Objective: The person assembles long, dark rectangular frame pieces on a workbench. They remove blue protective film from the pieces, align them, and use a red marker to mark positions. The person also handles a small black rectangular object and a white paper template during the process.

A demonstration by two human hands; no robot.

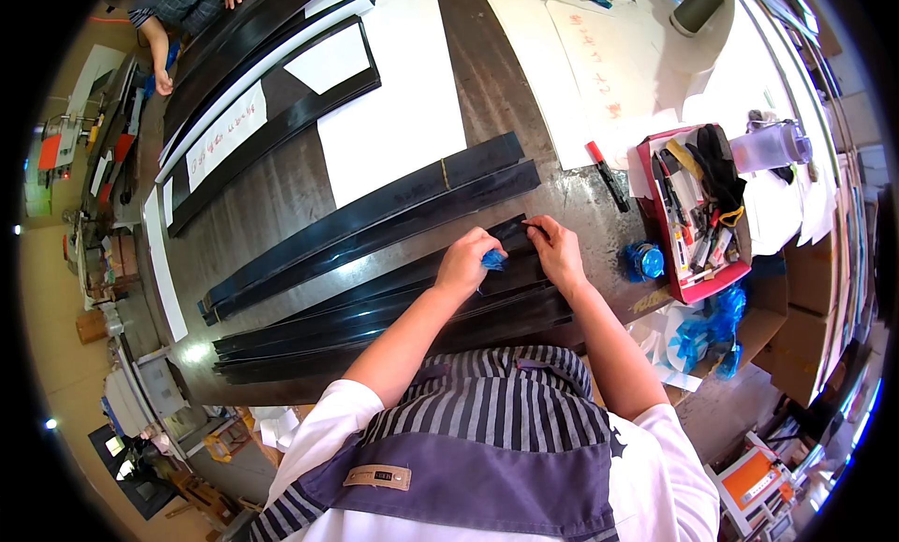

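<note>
Long glossy black strips (pixel 375 303) lie in a stack across the near part of the table, their right ends under my hands. In my closed left hand (pixel 465 264) is a crumpled bit of blue plastic film (pixel 493 259), held just over the strips. The fingertips of my right hand (pixel 559 254) are closed at the right end of the upper strip. Beyond them lies another bundle of black strips (pixel 375 222), tied with a thin band near each end.
On the right stand a red box (pixel 709 278) of pens and tools, a red-capped marker (pixel 609 177), a roll of blue film (pixel 644 261) and a purple bottle (pixel 770 147). White sheets (pixel 389 135) and black frame-like pieces (pixel 365 91) lie farther back. A co-worker's hand (pixel 164 81) shows at the far left.
</note>
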